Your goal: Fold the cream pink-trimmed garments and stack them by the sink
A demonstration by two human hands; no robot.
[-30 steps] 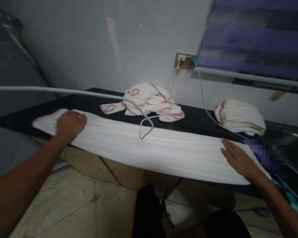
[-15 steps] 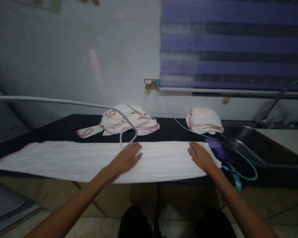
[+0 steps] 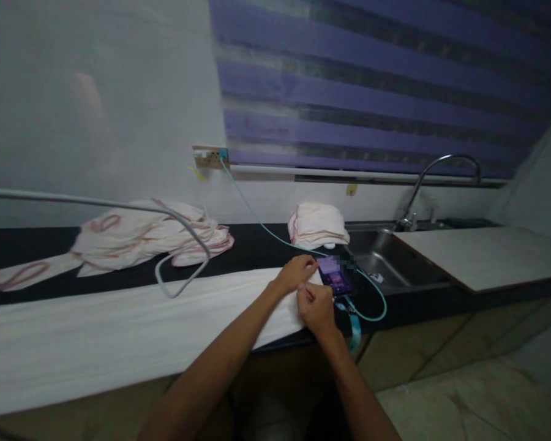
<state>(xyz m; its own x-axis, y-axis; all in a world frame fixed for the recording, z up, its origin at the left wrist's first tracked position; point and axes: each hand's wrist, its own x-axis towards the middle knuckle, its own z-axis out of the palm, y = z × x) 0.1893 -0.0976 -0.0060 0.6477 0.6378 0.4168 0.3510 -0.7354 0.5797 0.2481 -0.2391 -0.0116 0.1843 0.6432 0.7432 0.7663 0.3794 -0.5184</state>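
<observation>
A long white cloth [image 3: 119,327] lies stretched along the front of a black counter [image 3: 257,248]. Both my hands are at its right end. My left hand [image 3: 296,274] pinches the far corner of that end, and my right hand [image 3: 316,308] grips the near corner beside it. A phone with a lit purple screen [image 3: 335,275] lies just right of my hands, touching the cloth's end.
A loose heap of pink-edged cloths [image 3: 147,236] lies at the back left, a folded stack [image 3: 318,225] at the back middle. A teal cable [image 3: 266,229] runs from the wall socket [image 3: 209,158] to the phone. A sink [image 3: 386,260] with a tap lies right; a grey cord loop [image 3: 183,257] hangs over the cloth.
My view swung right. My left hand slid along the cloth from its left end to the right end, joining my right hand; both now pinch the cloth's corners instead of lying flat.
</observation>
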